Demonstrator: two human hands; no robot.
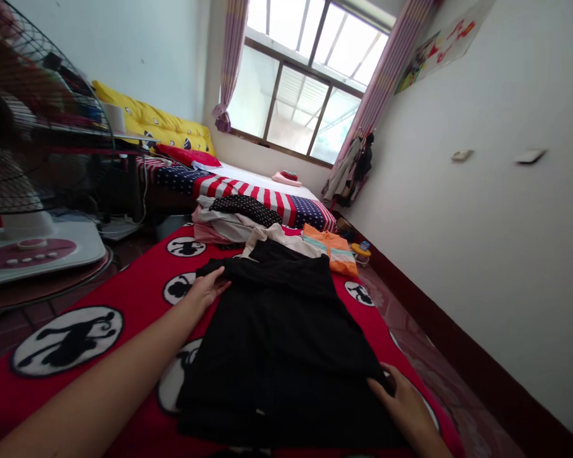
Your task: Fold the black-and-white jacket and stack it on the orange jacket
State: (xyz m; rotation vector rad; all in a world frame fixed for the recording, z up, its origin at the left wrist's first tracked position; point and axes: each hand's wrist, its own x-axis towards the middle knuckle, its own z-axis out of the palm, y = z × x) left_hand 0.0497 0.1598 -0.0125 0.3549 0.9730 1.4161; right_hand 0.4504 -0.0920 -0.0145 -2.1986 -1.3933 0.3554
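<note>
A black garment [281,343] lies spread on a red blanket [138,346] with white round patches, its far part folded over in a band. At the garment's far left corner is my left hand [209,289], its fingers closed on the cloth edge. My right hand [398,397] is at the near right edge, thumb and fingers pinching the black cloth. Just beyond the garment lies a cream cloth [286,238], partly covered by it.
An orange striped shirt [332,248] lies folded at the far right, and piled clothes [233,219] sit at the far left. A fan [28,235] stands at left. Behind is a bed [248,191] under a window; a white wall [496,254] runs along the right.
</note>
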